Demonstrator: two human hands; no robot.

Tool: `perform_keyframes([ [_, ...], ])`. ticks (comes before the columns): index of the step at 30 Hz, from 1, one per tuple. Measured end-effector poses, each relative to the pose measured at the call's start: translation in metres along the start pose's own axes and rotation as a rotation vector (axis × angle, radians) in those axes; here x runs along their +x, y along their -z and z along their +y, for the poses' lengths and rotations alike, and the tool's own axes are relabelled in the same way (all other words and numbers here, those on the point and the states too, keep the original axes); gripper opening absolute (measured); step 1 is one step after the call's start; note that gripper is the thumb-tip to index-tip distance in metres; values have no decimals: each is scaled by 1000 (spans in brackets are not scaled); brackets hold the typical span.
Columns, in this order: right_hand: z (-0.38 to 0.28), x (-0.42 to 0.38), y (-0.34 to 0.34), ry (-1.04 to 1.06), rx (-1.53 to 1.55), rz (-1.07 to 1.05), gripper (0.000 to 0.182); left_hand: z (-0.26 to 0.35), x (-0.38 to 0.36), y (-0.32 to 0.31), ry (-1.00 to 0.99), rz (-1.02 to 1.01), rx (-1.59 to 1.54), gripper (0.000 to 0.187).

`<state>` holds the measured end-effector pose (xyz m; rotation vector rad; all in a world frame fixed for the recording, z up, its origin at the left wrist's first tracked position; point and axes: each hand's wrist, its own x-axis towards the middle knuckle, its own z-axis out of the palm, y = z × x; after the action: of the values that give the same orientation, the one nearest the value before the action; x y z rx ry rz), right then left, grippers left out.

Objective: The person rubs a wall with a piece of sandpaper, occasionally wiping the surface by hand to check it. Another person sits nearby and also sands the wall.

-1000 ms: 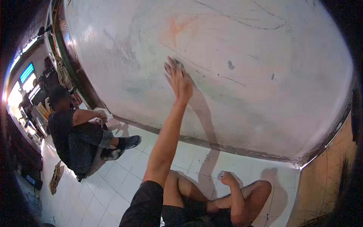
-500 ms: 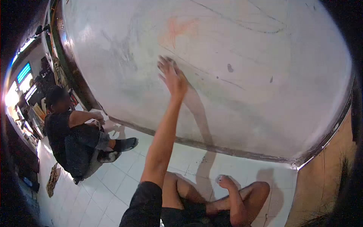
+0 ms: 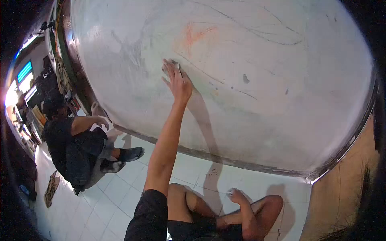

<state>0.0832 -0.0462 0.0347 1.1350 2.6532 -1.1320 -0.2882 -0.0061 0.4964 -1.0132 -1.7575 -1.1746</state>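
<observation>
Pressing toward the marked wall (image 3: 273, 120), the left hand (image 3: 178, 85), fingers slightly spread, holds a small, partly hidden item (image 3: 178, 67) below the orange mark (image 3: 195, 35). The right hand (image 3: 238, 197), curled, grips a pale object (image 3: 230, 193) above the tiled floor (image 3: 116, 193).

Open: wall (image 3: 261, 120), smooth broad face above, left and right of the left hand (image 3: 176, 83); sideways passage along it. Open: tiled floor (image 3: 120, 197), strip between the left arm and the other person's shoes (image 3: 130, 154). Obstacle, left: seated person (image 3: 72, 140), near the wall; dark frame (image 3: 80, 72) bounding it. Obstacle, low: ledge (image 3: 241, 164) along the wall's foot; crossed legs (image 3: 191, 201) and right hand (image 3: 238, 196) before it. Obstacle, right: tan panel (image 3: 341, 176) beyond the corner.
</observation>
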Motion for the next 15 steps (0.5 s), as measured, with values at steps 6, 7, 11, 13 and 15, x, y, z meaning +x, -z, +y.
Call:
perform_keyframes([
  [6,-3,5,1,131,-16,-7,47,-2,-85,10,-463,-413,13,59],
  [7,0,6,-1,145,-35,-1,47,-5,-119,24,-603,-630,128,59],
  [11,-14,-10,4,23,-2,15,41,-31,-185,54,29,-1086,-857,55],
  [13,-6,-5,-4,50,-46,38,39,-38,-195,63,594,-1033,-1402,55],
  [15,30,12,-33,237,0,48,38,-25,-191,86,1013,-879,-1719,56],
])
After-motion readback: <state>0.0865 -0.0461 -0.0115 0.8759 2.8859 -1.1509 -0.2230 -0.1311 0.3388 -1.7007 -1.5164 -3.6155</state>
